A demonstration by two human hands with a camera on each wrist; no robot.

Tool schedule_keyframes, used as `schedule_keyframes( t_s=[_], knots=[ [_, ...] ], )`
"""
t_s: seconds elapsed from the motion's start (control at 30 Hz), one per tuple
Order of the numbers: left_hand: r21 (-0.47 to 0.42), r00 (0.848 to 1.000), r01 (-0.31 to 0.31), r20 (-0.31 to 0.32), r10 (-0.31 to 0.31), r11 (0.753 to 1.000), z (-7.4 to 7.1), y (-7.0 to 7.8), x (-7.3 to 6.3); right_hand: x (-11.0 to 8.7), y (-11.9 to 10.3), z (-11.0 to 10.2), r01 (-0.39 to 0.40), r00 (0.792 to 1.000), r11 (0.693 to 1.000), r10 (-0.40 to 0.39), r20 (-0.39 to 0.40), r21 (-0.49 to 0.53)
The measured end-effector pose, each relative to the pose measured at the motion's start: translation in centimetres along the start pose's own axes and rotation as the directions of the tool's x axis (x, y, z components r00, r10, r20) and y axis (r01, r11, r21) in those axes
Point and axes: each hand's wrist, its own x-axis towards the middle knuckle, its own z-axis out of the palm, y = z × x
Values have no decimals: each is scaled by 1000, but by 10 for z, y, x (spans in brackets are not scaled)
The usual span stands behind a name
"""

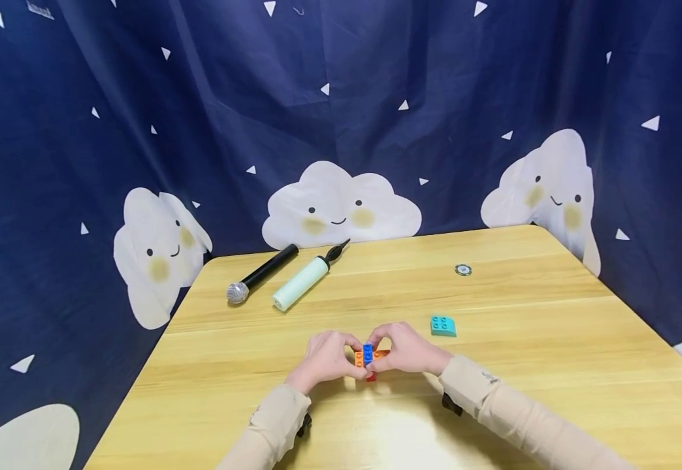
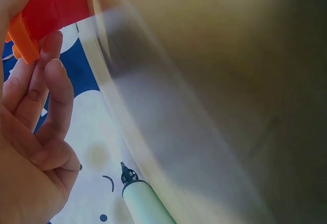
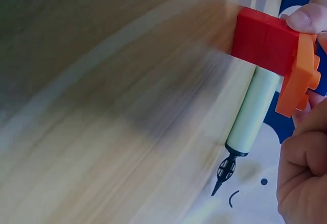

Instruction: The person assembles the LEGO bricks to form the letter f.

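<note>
Near the front middle of the table, a small stack of toy building bricks stands between both hands. A blue brick (image 1: 367, 353) tops it, orange bricks (image 3: 297, 78) spread out below, and red bricks (image 3: 265, 38) form the base. From the left, my left hand (image 1: 330, 356) pinches the stack between thumb and index finger, its other fingers curled. My right hand (image 1: 407, 349) does likewise from the right; its thumb lies where red meets orange in the right wrist view. Fingers partly cover the orange bricks. Beyond the right hand lies a teal brick (image 1: 443, 326).
At the back left lie a black microphone (image 1: 267, 271) with a silver head and a pale green hand pump (image 1: 302, 284) with a black nozzle. A round poker chip (image 1: 463, 269) is at the back right. A dark blue curtain (image 1: 364, 137) with clouds hangs behind the wooden table (image 1: 529, 313).
</note>
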Motion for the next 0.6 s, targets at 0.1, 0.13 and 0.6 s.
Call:
schedule_keyframes(
  t_s=[0.1,0.13,0.6],
  knots=[
    [1,1000,-2,12,2,1000,-1,0,2,0,-1,-1,-8,1000,1000,8,2,-2],
    [1,1000,-3,15,3,1000,-2,1,3,0,-1,-2,-4,1000,1000,4,1,-8],
    [2,999,-4,41,4,1000,-3,4,4,0,3,0,-14,999,1000,14,34,23]
  ],
)
